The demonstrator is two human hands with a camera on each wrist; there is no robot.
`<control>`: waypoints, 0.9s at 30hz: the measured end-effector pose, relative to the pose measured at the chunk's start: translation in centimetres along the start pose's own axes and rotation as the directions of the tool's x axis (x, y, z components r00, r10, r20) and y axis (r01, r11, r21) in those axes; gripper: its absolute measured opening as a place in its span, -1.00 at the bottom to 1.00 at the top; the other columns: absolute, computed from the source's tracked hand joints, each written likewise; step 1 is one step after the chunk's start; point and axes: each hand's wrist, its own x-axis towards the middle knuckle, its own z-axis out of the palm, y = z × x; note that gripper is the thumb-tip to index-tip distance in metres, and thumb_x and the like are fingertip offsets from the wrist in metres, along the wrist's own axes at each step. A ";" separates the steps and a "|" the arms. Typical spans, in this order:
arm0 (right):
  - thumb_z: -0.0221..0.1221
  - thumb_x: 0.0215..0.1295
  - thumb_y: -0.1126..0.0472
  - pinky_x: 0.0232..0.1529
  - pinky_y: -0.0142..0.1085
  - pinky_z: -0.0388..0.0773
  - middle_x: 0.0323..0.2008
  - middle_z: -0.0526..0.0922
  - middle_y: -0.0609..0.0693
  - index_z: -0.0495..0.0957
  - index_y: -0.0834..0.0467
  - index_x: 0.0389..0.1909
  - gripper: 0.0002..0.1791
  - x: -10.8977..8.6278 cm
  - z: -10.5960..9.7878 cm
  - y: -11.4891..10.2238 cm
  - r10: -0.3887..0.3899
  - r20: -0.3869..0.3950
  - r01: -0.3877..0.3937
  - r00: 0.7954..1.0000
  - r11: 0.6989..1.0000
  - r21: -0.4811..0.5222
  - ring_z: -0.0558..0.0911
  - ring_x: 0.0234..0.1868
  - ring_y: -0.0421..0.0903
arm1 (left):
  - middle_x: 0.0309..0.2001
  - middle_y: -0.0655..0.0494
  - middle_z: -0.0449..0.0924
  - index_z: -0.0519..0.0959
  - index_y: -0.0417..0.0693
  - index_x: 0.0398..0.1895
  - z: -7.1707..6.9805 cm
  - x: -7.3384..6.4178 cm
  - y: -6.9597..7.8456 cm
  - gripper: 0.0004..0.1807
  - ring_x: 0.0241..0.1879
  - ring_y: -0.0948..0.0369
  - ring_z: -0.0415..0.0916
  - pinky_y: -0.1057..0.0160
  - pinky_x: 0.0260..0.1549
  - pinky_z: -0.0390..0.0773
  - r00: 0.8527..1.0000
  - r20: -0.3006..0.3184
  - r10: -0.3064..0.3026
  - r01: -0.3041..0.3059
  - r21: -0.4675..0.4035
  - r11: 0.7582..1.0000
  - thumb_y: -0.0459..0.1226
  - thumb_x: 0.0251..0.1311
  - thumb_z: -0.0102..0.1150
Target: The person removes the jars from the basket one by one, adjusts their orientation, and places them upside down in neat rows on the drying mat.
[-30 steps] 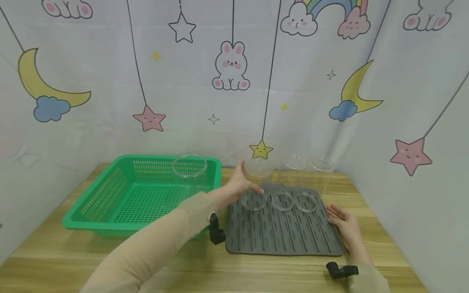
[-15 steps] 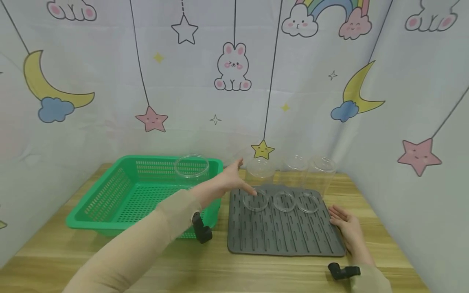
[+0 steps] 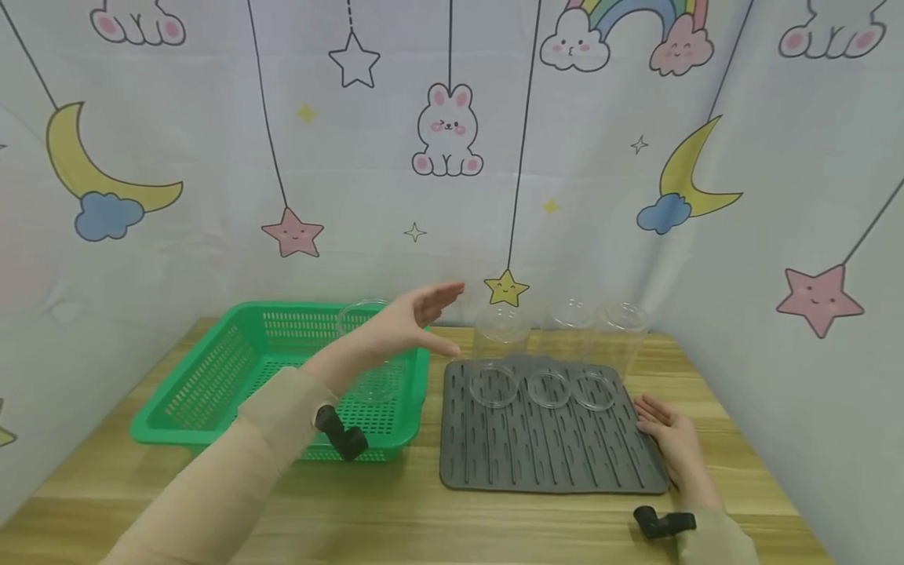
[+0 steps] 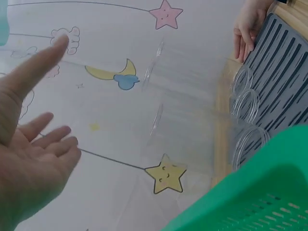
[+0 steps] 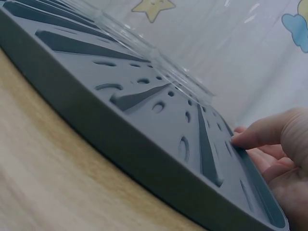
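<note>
My left hand (image 3: 410,318) is raised over the right back part of the green basket (image 3: 417,424), thumb and fingers spread with nothing between them. Behind it, a clear cup (image 3: 349,314) stands in the basket, partly hidden by the hand and wrist. Three more clear tall cups stand in a row on the grey ridged drying mat (image 3: 551,447): a left one (image 3: 493,406), a middle one (image 3: 549,406) and a right one (image 3: 596,408). My right hand (image 3: 674,443) holds the mat's right edge, thumb tip on its raised rim (image 5: 236,140) and the other fingers along the outside.
A wooden table (image 3: 395,510) carries the basket and mat side by side. Close behind them hangs a white curtain (image 3: 367,188) printed with stars, moons and rabbits. A black wrist mount (image 3: 342,433) sticks out from the left sleeve.
My left hand has let go of the left cup on the mat and drawn back leftward and up over the basket. The right hand stays at the mat's edge.
</note>
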 end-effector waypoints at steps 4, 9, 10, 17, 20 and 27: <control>-0.06 0.39 0.51 -0.01 -0.69 0.47 0.45 0.00 0.44 -0.08 0.42 0.48 -0.31 0.0 0.2 -0.1 0.013 -0.006 -0.013 1.000 1.000 0.003 0.45 -0.16 -0.70 | 0.54 0.14 0.06 0.10 0.00 0.53 -2.1 -1.0 -0.6 -0.02 0.54 0.20 -0.07 0.17 0.51 -0.04 0.989 -0.039 0.144 -0.147 -0.106 0.983 -0.50 0.04 0.36; -0.07 0.38 0.52 -0.01 -0.69 0.47 0.45 0.00 0.43 -0.08 0.42 0.48 -0.31 -0.1 0.3 -0.2 0.020 -0.011 -0.020 1.000 1.000 0.001 0.45 -0.17 -0.70 | 0.55 -0.04 -0.01 0.03 -0.17 0.53 -5.2 -2.1 -1.8 -0.02 0.55 0.14 -0.09 0.22 0.51 -0.06 0.957 -0.155 0.244 -0.269 -0.169 0.948 -0.60 0.03 0.26; -0.07 0.38 0.52 -0.01 -0.69 0.47 0.45 0.00 0.43 -0.08 0.42 0.48 -0.31 -0.1 0.3 -0.2 0.021 -0.012 -0.021 1.000 1.000 0.000 0.45 -0.17 -0.70 | 0.56 -0.05 -0.03 0.01 -0.18 0.53 -5.8 -2.3 -2.1 -0.02 0.55 0.14 -0.10 0.23 0.51 -0.07 0.952 -0.176 0.251 -0.281 -0.171 0.944 -0.61 0.03 0.24; -0.06 0.38 0.52 -0.02 -0.69 0.47 0.45 0.01 0.45 -0.07 0.44 0.47 -0.32 -0.1 0.4 -0.3 0.008 -0.013 -0.008 1.000 1.000 0.004 0.46 -0.17 -0.69 | 0.58 -0.02 -0.14 -0.08 -0.13 0.56 -10.1 -4.1 -3.8 -0.06 0.57 0.11 -0.24 0.22 0.52 -0.16 0.935 -0.260 0.241 -0.296 -0.200 0.934 -0.61 0.16 0.15; -0.07 0.37 0.52 -0.02 -0.69 0.47 0.44 0.01 0.45 -0.07 0.45 0.47 -0.32 -0.1 0.4 -0.4 0.005 -0.013 -0.005 1.000 1.000 -0.002 0.46 -0.17 -0.70 | 0.59 -0.06 -0.23 -0.13 -0.04 0.58 -11.3 -4.5 -4.7 -0.04 0.57 0.06 -0.32 0.11 0.53 -0.24 0.950 -0.241 0.201 -0.249 -0.191 0.949 -0.58 0.20 0.13; -0.07 0.38 0.52 -0.02 -0.70 0.46 0.45 0.00 0.45 -0.08 0.44 0.48 -0.31 -0.2 0.3 -0.3 0.012 -0.007 -0.012 1.000 1.000 -0.004 0.45 -0.17 -0.70 | 0.59 -0.06 -0.29 -0.24 0.11 0.59 -12.9 -4.6 -7.1 0.02 0.56 -0.07 -0.32 -0.18 0.48 -0.17 0.980 -0.193 0.047 -0.067 -0.097 0.993 -0.53 0.24 0.14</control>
